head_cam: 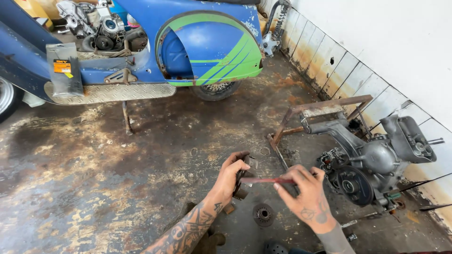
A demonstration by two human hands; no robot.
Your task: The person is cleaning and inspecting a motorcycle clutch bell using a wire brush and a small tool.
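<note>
Stained concrete floor (117,160); left hand (231,178) fingers clasp a dark part (246,176); right hand (308,195) fingers pinch a reddish strip (263,180).

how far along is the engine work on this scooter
Done: the engine is out of the blue scooter and sits on the floor by a rusty stand. In hand: the left hand holds a small dark part while the right hand works a thin red tool against it. Left: a round part lies loose on the floor.

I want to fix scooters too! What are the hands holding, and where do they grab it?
The left hand grips a small dark metal part around its side. The right hand pinches one end of a thin reddish strip.
</note>
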